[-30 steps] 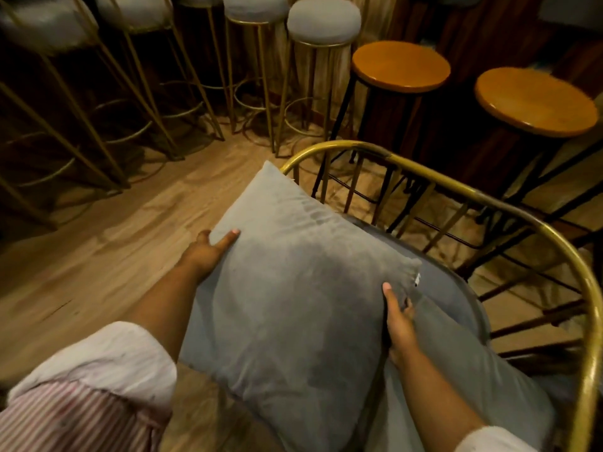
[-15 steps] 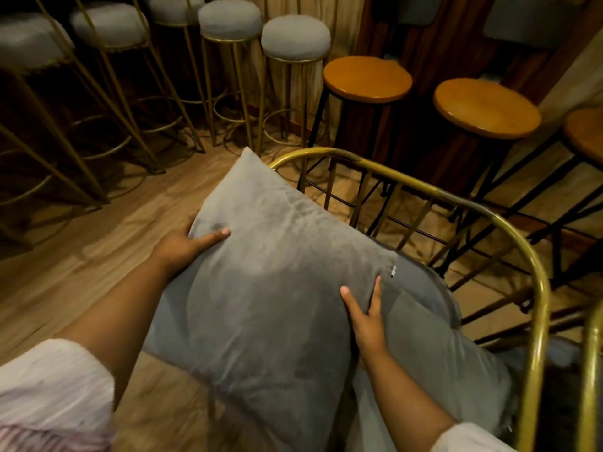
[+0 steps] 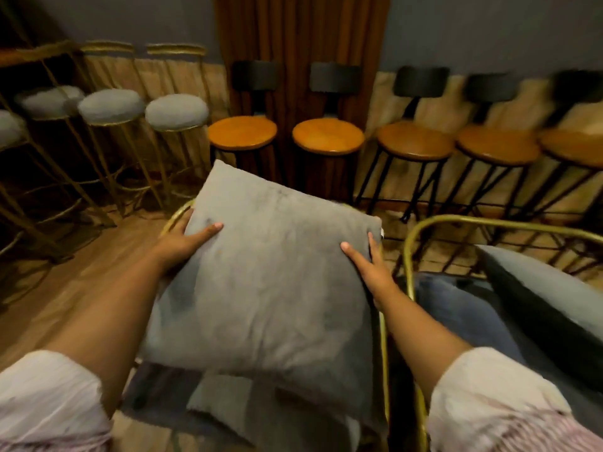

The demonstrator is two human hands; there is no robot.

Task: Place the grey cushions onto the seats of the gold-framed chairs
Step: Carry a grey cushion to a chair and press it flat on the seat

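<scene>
A square grey cushion [image 3: 270,282] fills the middle of the head view, tilted up against the back of a gold-framed chair [image 3: 384,353]. My left hand [image 3: 186,239] grips its upper left edge, thumb on the front. My right hand [image 3: 368,265] holds its upper right edge with fingers spread on the fabric. Under it another grey cushion [image 3: 228,409] lies on the seat. A second gold-framed chair [image 3: 411,249] stands to the right, with a grey cushion [image 3: 541,298] leaning in it over a dark seat pad [image 3: 463,308].
Tall gold stools with round grey tops [image 3: 176,111] line the back left. Wooden-seated black stools [image 3: 328,136] stand along the far wall by a brown curtain [image 3: 300,53]. Bare wooden floor [image 3: 65,282] lies to the left.
The view has swung up and to the right, so the second chair now shows. Both hands have shifted higher on the cushion, which stands more upright against the chair back.
</scene>
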